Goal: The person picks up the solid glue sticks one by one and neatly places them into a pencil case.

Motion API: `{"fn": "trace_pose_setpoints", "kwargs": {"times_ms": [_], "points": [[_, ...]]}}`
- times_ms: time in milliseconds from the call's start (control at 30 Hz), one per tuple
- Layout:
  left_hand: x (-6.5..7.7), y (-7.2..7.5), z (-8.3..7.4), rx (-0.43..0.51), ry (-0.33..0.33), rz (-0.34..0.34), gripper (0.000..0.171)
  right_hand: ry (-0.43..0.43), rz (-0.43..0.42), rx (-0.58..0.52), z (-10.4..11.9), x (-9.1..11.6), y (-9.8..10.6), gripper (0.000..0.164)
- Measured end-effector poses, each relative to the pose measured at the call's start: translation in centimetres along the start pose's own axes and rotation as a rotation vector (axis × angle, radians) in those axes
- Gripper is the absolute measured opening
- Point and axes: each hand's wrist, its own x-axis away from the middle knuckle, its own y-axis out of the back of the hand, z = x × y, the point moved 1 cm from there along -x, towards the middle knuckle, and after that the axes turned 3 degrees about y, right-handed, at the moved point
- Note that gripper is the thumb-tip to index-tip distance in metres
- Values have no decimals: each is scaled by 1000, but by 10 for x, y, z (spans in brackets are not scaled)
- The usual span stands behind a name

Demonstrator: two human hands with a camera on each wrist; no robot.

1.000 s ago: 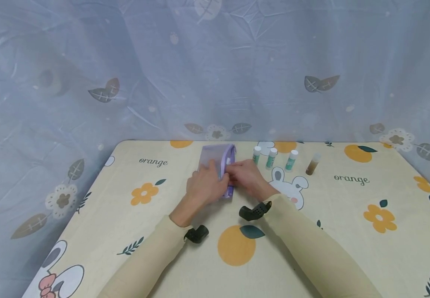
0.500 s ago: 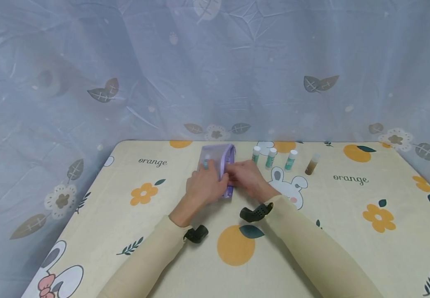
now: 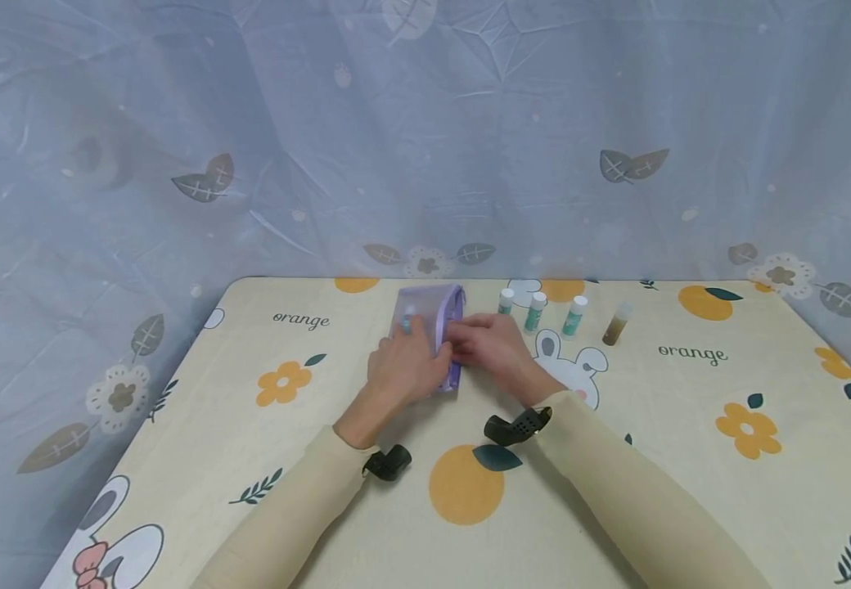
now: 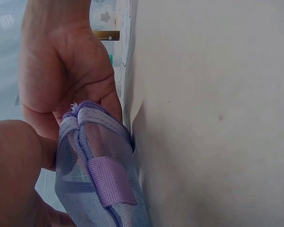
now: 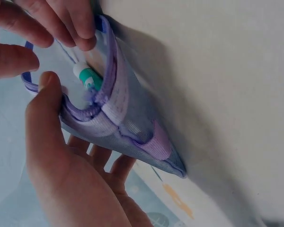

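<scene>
A purple mesh zipper pouch (image 3: 424, 301) lies on its side, its mouth facing right. My left hand (image 3: 407, 361) grips it, the thumb on the rim and the fingers behind the mesh in the right wrist view. At the mouth is my right hand (image 3: 492, 348), its fingers bent and its thumb apart, nothing seen between them. Inside the pouch, a small tube with a white cap and teal label (image 5: 89, 78) shows in the right wrist view. In the left wrist view the pouch (image 4: 102, 179) hides the right fingertips.
Right of the pouch stand three white-capped teal tubes (image 3: 535, 312) in a row. A brown tube with a clear top (image 3: 615, 325) stands at the row's right end. The patterned tablecloth (image 3: 366, 540) ends at a pale curtain (image 3: 425, 164) behind.
A teal patch appears through the mesh by my left index finger. My right wrist has shifted slightly right and down, its fingers still at the mouth. The left hand stays put.
</scene>
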Motion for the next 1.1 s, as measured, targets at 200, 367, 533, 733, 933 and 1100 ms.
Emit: {"fn": "trace_pose_setpoints", "kwargs": {"times_ms": [200, 367, 533, 733, 933, 1100], "points": [[0, -1, -1, -11, 1, -5, 65, 48, -10, -45, 3, 5, 5, 44], [-1, -2, -2, -3, 6, 3, 66, 73, 19, -36, 5, 9, 11, 50], [0, 0, -2, -9, 10, 19, 67, 131, 37, -10, 4, 13, 14, 53], [-1, -1, -1, -8, 9, 17, 68, 165, 46, 61, 4, 16, 18, 56], [0, -1, -1, -7, 12, 20, 70, 216, 55, 184, 4, 23, 23, 59], [0, 0, -1, 2, 6, 22, 70, 282, 69, 216, 7, 29, 28, 63]]}}
